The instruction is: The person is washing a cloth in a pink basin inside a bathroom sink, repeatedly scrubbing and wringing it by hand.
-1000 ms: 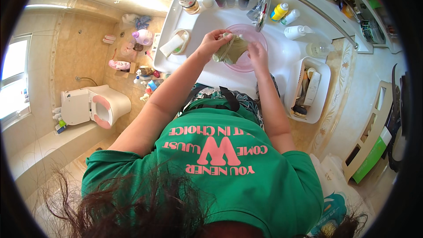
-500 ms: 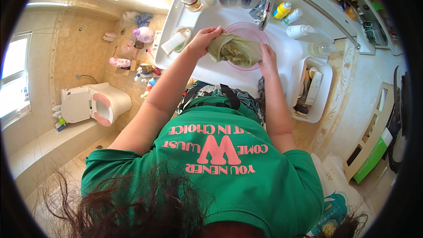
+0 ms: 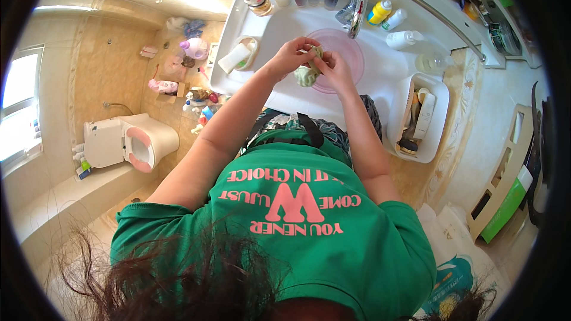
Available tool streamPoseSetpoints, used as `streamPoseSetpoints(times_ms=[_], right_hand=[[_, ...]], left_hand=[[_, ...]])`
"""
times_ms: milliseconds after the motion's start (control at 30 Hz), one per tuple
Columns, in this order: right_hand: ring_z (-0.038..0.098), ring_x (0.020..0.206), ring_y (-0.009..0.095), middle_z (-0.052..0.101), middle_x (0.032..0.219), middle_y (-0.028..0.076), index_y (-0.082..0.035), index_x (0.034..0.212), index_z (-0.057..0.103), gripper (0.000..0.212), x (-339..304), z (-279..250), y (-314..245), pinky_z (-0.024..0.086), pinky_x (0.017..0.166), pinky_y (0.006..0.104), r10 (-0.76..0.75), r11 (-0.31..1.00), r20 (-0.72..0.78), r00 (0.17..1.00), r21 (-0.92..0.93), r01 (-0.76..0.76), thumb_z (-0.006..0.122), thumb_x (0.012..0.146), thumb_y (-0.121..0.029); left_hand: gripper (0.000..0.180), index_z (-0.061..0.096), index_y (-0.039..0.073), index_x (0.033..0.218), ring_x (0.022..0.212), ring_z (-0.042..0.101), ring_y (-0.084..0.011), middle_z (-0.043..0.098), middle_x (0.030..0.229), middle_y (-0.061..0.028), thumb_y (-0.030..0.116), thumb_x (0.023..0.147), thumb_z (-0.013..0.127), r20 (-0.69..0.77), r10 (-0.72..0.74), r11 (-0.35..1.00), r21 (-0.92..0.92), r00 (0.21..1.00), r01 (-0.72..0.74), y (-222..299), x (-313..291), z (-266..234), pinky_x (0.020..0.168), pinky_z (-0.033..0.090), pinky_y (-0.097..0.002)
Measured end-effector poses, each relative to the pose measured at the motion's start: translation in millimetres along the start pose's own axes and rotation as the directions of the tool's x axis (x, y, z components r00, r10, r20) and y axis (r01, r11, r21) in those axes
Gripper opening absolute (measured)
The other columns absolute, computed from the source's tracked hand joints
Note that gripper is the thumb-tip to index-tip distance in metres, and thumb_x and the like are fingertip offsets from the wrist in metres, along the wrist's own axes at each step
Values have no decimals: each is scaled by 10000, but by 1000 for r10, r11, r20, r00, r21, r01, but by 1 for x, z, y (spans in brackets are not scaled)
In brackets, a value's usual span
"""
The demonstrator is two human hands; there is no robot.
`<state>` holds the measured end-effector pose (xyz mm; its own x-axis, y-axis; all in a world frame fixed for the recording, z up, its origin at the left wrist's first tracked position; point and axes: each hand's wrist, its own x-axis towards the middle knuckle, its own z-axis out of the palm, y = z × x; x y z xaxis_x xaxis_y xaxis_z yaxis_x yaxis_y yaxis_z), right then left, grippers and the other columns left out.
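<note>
A pale green cloth (image 3: 307,76) is bunched up between my two hands, over the left part of a pink basin (image 3: 351,59) in the white sink. My left hand (image 3: 295,54) has its fingers closed on the cloth's upper end. My right hand (image 3: 335,70) pinches the same end from the other side, fingertips close to the left ones. Below the fingers the rest of the cloth hangs in a small crumpled bundle. Behind the basin stands the chrome faucet (image 3: 358,10).
On the sink's left ledge sit a soap dish (image 3: 246,63) with a white bar and a glass jar (image 3: 257,1). Bottles, one a yellow bottle (image 3: 379,13), line the right back. A white basket (image 3: 437,119) holds brushes at the right. A toilet (image 3: 128,139) stands at left.
The cloth was spread wide between my hands and is now gathered into a small bunch. My right hand has moved left, close to my left hand.
</note>
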<state>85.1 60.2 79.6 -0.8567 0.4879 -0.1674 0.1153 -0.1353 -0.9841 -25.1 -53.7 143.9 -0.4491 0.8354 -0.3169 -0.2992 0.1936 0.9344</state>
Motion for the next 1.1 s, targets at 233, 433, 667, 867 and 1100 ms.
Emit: streamPoseSetpoints(times_ms=[233,433,667,867,1100], right_hand=[[550,716,118,553,796,42,-37,880,486,141,-8,-21,-22,463,634,253,131,951,-148,980,297,-82,536,824,-156],[552,802,152,537,865,26,-83,914,458,130,-17,-47,-37,463,706,322,230,851,-132,964,508,-133,481,856,-197],[545,786,149,558,854,42,-57,939,495,135,-14,-50,-54,461,692,308,151,783,-30,988,614,-101,467,848,-153],[516,748,75,527,824,-3,-75,915,499,125,-26,-20,-84,437,634,218,115,867,175,978,462,-185,498,838,-174],[514,723,79,523,797,-4,-57,906,519,175,-27,-54,-109,423,631,224,79,857,-30,996,513,-53,547,799,-192]], left_hand=[[256,538,7,987,709,528,-90,577,776,-46,110,760,596,-163,-20,998,51,986,28,-17,-8,-27,601,422,-212],[182,607,6,882,589,483,-66,546,653,-2,70,711,611,-262,-29,954,280,965,105,-22,-14,-41,530,404,-204],[306,606,76,931,654,560,-156,588,729,-61,203,659,666,-239,-28,814,558,971,161,-47,-2,-39,629,461,-276],[509,520,96,1096,740,575,-198,579,903,-112,265,647,689,-82,207,753,649,975,-105,-49,3,-2,694,465,-289],[326,481,63,1085,906,528,-159,546,941,-54,227,810,545,20,-125,972,204,992,118,-49,14,-7,770,429,-288]])
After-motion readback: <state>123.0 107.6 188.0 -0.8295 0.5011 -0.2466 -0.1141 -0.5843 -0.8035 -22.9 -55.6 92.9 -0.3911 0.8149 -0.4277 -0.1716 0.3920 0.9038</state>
